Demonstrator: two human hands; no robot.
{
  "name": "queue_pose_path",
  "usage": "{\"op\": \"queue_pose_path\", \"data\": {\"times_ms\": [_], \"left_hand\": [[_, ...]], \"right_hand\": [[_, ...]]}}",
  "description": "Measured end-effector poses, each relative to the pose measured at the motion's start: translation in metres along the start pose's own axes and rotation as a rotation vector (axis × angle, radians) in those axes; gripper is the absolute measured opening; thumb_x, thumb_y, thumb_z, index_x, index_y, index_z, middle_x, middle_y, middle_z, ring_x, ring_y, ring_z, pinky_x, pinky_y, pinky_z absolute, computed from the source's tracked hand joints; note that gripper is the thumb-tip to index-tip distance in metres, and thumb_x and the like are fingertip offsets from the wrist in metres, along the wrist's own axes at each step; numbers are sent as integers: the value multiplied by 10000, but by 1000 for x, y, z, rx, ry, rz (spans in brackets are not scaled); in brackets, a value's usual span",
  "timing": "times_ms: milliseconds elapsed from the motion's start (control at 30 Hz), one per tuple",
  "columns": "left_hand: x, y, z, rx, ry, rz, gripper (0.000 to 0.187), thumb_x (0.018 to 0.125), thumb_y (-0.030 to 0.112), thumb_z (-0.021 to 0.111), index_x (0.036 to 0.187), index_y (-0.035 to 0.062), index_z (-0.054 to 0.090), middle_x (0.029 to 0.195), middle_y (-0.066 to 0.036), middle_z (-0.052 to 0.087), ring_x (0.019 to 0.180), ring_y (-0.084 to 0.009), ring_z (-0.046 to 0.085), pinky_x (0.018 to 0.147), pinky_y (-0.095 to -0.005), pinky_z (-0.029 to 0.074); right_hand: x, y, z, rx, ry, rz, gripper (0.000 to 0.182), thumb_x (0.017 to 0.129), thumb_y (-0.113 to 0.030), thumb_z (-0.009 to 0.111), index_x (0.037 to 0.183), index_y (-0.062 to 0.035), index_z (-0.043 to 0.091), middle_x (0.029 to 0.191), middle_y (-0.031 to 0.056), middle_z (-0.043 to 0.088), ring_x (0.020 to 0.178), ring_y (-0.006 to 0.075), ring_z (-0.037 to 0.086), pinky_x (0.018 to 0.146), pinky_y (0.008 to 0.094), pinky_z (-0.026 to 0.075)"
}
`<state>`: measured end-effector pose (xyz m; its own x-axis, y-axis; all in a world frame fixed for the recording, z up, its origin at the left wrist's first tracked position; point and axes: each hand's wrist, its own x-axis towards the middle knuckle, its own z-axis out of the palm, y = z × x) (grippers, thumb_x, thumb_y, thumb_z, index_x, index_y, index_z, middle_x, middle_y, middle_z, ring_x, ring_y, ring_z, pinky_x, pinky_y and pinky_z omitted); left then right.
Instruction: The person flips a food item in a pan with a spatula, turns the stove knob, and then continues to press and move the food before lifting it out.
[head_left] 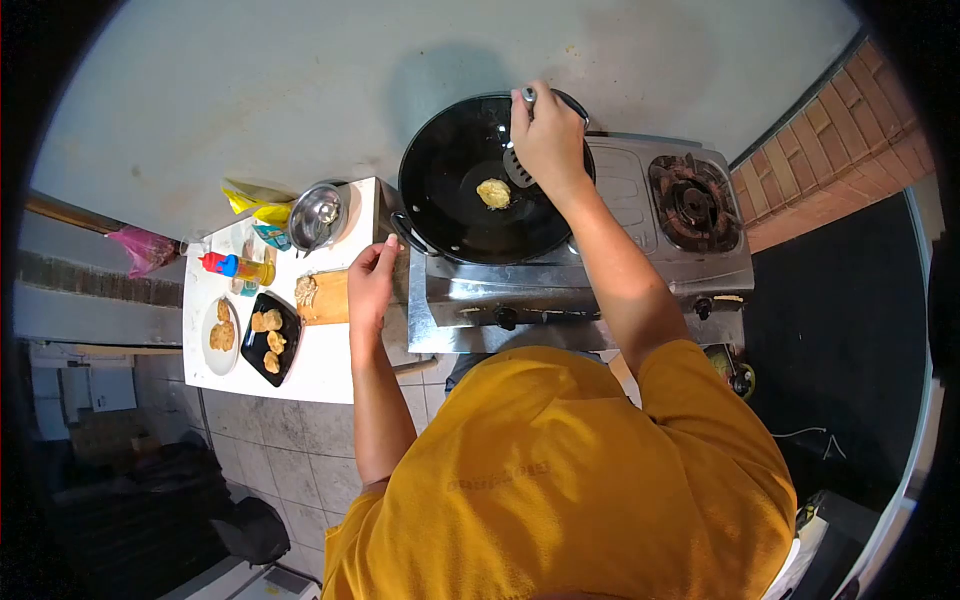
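A large black wok (450, 220) sits on the left side of the steel stove. My right hand (548, 135) is wrapped round the handle of a slotted spatula (517, 168), whose dark blade dips into the wok. Just left of the blade, one pale yellow fried piece (493, 194) lies near the wok's middle. My left hand (371, 287) is beside the wok's left handle (410, 234), its fingers drawn together near the handle; what they hold, if anything, is too small to tell.
Right of the wok is a bare burner (693, 203). The white table (325, 385) at left bears a metal bowl (318, 216), a cutting board (328, 299), a black plate (271, 338) and a white plate (219, 338) with fried pieces, and bottles (247, 269).
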<state>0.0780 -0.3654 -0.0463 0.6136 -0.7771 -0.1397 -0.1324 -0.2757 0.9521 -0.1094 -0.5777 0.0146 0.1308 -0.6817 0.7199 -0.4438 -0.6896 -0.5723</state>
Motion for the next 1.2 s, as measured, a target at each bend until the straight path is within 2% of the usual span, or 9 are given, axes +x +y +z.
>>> {"op": "queue_pose_path", "data": {"times_ms": [200, 300, 400, 533, 600, 733, 833, 867, 1200], "left_hand": [[0, 5, 3, 5, -10, 5, 327, 918, 324, 608, 887, 6, 677, 686, 61, 449, 651, -60, 345, 583, -216, 273], [1, 5, 2, 14, -20, -1, 337, 918, 304, 609, 881, -27, 659, 742, 5, 576, 695, -75, 444, 645, -219, 365], [2, 3, 1, 26, -35, -12, 333, 919, 300, 607, 883, -27, 658, 746, 7, 577, 697, -74, 446, 647, -218, 366], [3, 2, 1, 4, -38, -9, 331, 921, 299, 604, 881, -26, 658, 746, 7, 575, 699, -73, 445, 652, -221, 367], [4, 2, 1, 18, -39, -23, 326, 923, 294, 600, 883, -24, 658, 752, 2, 583, 708, -73, 455, 665, -219, 373], [6, 4, 2, 12, -34, -19, 322, 926, 291, 595, 884, -22, 659, 761, -1, 593, 718, -72, 467, 677, -215, 379], [7, 3, 0, 21, -37, -31, 317, 928, 289, 593, 888, -18, 661, 770, 1, 603, 728, -72, 477, 689, -213, 383], [8, 3, -1, 21, -42, -24, 308, 926, 283, 596, 881, -14, 660, 761, 6, 597, 719, -70, 472, 680, -211, 380], [24, -7, -9, -45, -137, -24, 260, 913, 248, 623, 828, 4, 647, 728, 20, 575, 679, -64, 462, 636, -211, 375]], "right_hand": [[2, 7, -15, 81, 60, 14, 175, 887, -194, 585, 892, -22, 560, 754, 185, 629, 714, 387, 609, 612, 439, 478], [-4, 9, -22, 105, 17, -19, 172, 885, -181, 618, 895, -18, 566, 658, 147, 600, 563, 242, 594, 559, 341, 465], [-12, 3, -31, 165, -88, 169, 180, 894, -199, 601, 931, -31, 549, 726, 188, 609, 685, 371, 603, 616, 403, 470], [-23, 8, -35, 278, -88, 271, 174, 906, -190, 586, 950, -27, 542, 716, 180, 604, 675, 332, 617, 622, 373, 472], [-28, 10, -39, 275, -112, 278, 189, 956, -199, 526, 1003, -17, 512, 851, 60, 666, 589, 115, 554, 583, 258, 468], [-39, 11, -43, 377, 3, 311, 206, 970, -230, 508, 994, -29, 541, 898, 50, 649, 616, 68, 511, 571, 221, 432], [-44, 12, -48, 361, 14, 371, 220, 966, -238, 517, 987, -24, 565, 878, 36, 633, 595, 59, 484, 554, 213, 411], [-45, 9, -47, 407, 59, 413, 215, 928, -240, 582, 970, -30, 598, 727, 14, 570, 660, 104, 506, 635, 255, 431], [-55, -19, -53, 485, 137, 588, 180, 909, -231, 624, 940, -58, 585, 711, -24, 549, 569, 47, 480, 520, 211, 393]]}}
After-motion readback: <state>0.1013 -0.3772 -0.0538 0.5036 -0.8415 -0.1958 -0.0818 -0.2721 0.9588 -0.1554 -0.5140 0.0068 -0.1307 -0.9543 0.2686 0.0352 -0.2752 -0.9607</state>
